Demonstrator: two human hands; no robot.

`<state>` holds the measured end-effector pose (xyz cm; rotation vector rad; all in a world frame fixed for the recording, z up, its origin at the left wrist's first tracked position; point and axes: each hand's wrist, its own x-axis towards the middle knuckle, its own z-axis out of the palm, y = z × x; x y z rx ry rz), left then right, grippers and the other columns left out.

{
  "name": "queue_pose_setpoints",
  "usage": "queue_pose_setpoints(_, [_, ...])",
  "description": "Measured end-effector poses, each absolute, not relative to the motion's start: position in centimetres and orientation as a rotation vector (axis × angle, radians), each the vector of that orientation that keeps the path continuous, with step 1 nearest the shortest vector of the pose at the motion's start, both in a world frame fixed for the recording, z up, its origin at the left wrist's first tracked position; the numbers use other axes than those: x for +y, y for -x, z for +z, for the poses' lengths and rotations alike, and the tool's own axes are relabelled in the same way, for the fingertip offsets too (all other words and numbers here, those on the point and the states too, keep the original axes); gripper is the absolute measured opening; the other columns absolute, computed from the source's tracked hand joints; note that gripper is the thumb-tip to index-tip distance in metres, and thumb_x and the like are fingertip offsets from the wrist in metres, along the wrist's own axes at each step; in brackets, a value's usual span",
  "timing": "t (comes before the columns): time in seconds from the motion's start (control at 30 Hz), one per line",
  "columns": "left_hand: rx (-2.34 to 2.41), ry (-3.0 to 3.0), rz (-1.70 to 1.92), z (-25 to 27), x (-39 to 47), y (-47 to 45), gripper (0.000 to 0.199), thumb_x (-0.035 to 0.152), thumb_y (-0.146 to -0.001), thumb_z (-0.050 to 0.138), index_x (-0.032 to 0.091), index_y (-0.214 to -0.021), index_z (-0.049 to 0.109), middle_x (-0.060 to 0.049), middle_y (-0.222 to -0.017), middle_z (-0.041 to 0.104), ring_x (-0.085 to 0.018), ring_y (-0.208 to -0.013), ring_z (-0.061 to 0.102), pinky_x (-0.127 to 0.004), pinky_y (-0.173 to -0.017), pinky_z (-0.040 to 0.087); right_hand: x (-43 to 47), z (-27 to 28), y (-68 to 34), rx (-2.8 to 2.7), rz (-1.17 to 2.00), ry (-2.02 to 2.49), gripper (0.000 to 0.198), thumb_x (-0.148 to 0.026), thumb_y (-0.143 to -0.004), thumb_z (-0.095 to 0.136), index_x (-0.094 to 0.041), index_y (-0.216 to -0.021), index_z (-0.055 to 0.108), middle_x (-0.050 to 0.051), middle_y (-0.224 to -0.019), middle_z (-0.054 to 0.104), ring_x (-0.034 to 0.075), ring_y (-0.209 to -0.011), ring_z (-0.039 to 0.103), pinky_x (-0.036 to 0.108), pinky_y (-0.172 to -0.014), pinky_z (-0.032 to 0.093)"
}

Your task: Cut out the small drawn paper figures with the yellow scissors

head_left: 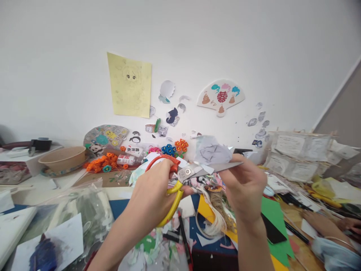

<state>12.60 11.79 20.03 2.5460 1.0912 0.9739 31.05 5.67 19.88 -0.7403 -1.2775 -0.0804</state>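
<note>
My left hand (153, 186) is closed around the handles of a pair of scissors (186, 173), one handle red and the other yellow. The metal blades point right, parted a little near the pivot. A piece of white paper (213, 152) with a pencil or ink drawing is pinched in my right hand (245, 188). It stands just above and behind the blades, close to their edge; whether they touch it, I cannot tell. Below both hands lie paper scraps (149, 241) and a bundle of pale cord (216, 222).
Orange craft flowers (103, 162), a bottle (126, 160) and a tan bowl (63, 158) stand at back left. A plastic bag (84, 207) lies in front. Green paper (276, 226) is at right, near another person's hand (318, 224). Drawings and a fan (221, 96) hang on the wall.
</note>
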Motion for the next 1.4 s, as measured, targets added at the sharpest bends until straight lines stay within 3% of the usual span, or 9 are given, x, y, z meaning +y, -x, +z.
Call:
queue_pose_setpoints(0.17, [1.107,-2.550,0.962,19.9,12.0,-12.4,0.023,0.032,-0.080,0.059,0.023,-0.091,0.042,-0.003,-0.085,0.062,-0.027,-0.078,0.060,-0.032,-0.063,0.036,5.8,19.8,-31.1,-1.289,-0.017,0.739,0.016,-0.007,-0.080,0.069,-0.021,-0.086,0.075,-0.001,-0.074,0.075,0.014,-0.064,0.072,0.023,-0.061,0.061])
queue_pose_setpoints(0.37, [0.925,-2.632,1.029,20.0,12.7,-11.7,0.028,0.031,-0.079,0.062,0.022,-0.099,0.045,-0.006,-0.102,0.060,-0.028,-0.093,0.058,-0.035,-0.073,0.041,5.5,20.0,-31.4,-1.241,-0.084,0.801,0.006,-0.015,-0.083,0.074,-0.021,-0.084,0.073,-0.002,-0.072,0.073,0.012,-0.066,0.071,0.019,-0.060,0.058])
queue_pose_setpoints(0.63, [0.964,-2.661,0.936,20.3,14.2,-9.6,0.028,0.029,-0.078,0.061,0.022,-0.101,0.046,-0.007,-0.106,0.059,-0.028,-0.096,0.056,-0.037,-0.078,0.041,4.8,20.5,-32.0,-1.209,-0.031,0.894,0.004,-0.019,-0.085,0.075,-0.021,-0.082,0.073,-0.002,-0.070,0.075,0.011,-0.060,0.072,0.019,-0.060,0.060])
queue_pose_setpoints(1.13, [1.006,-2.612,0.873,19.9,14.3,-10.5,0.030,0.041,-0.087,0.059,0.023,-0.107,0.046,0.000,-0.084,0.056,-0.020,-0.068,0.049,-0.029,-0.066,0.032,4.9,20.4,-31.7,-1.307,0.082,0.916,0.008,-0.015,-0.086,0.073,-0.022,-0.085,0.073,-0.004,-0.066,0.072,0.010,-0.058,0.070,0.018,-0.059,0.059])
queue_pose_setpoints(1.4, [0.994,-2.619,0.836,19.5,14.7,-10.5,0.029,0.044,-0.087,0.059,0.024,-0.102,0.045,-0.002,-0.091,0.061,-0.020,-0.070,0.049,-0.029,-0.065,0.031,5.4,20.1,-32.1,-1.223,0.149,0.851,0.009,-0.017,-0.082,0.079,-0.025,-0.085,0.077,-0.004,-0.074,0.077,0.010,-0.059,0.073,0.017,-0.059,0.061])
